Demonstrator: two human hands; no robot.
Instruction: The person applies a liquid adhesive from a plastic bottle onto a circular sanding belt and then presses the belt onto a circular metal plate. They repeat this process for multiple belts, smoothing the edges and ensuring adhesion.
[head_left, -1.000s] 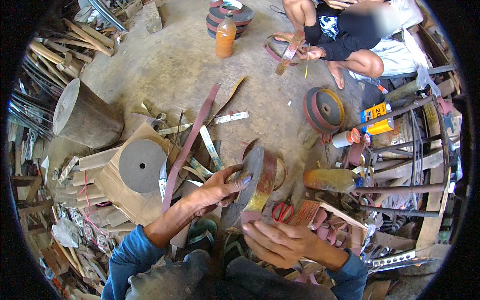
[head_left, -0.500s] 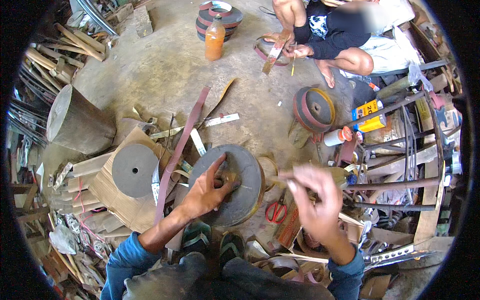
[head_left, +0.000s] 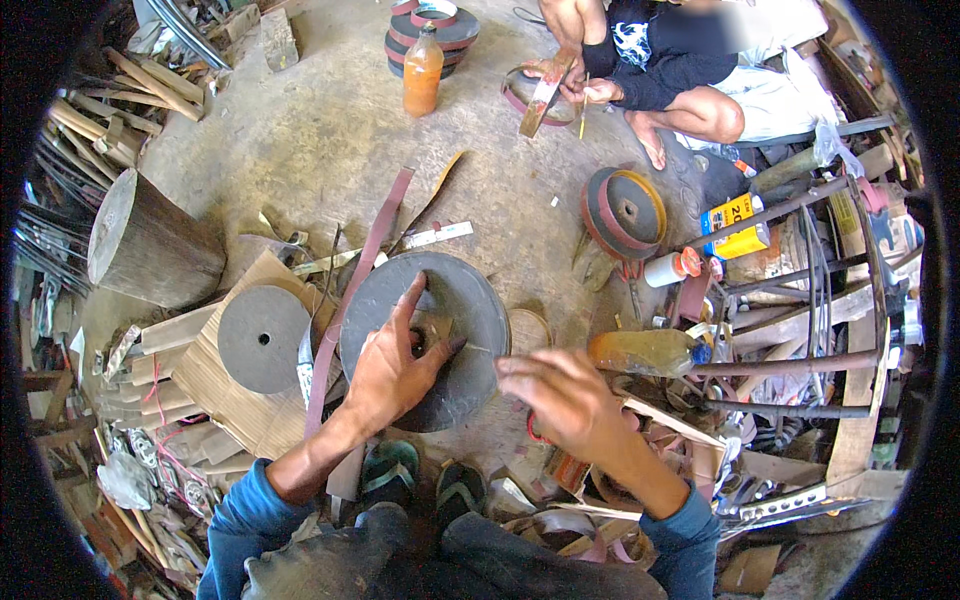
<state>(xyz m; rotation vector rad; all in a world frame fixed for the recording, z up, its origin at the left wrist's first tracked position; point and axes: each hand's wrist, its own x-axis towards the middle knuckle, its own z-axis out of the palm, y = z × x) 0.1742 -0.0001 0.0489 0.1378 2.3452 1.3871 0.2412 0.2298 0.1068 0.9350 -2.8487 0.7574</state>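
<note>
A round grey wheel (head_left: 475, 300) stands tilted in front of me, its flat face turned up. My left hand (head_left: 392, 365) holds it at the hub, with index finger and thumb stretched over the face and the other fingers curled at the centre. Close to the wheel's right rim is my right hand (head_left: 560, 395), somewhat blurred, its fingers drawn together; what they may hold is hidden. Behind the rim a pale round object (head_left: 529, 330) partly shows. Red-handled scissors (head_left: 535, 428) are mostly covered by my right hand.
Another grey wheel (head_left: 264, 340) lies on cardboard (head_left: 205, 375) at left, beside a long reddish strip (head_left: 372, 245). A bottle (head_left: 640, 353) lies right, near a metal frame (head_left: 790, 365). Ahead are an orange-filled bottle (head_left: 423, 75) and a seated person (head_left: 680, 90) handling a strip.
The wheel has shifted left and away from me, its face turned more upward, with my left hand still on it. My right hand has moved left to the rim, uncovering the lying bottle.
</note>
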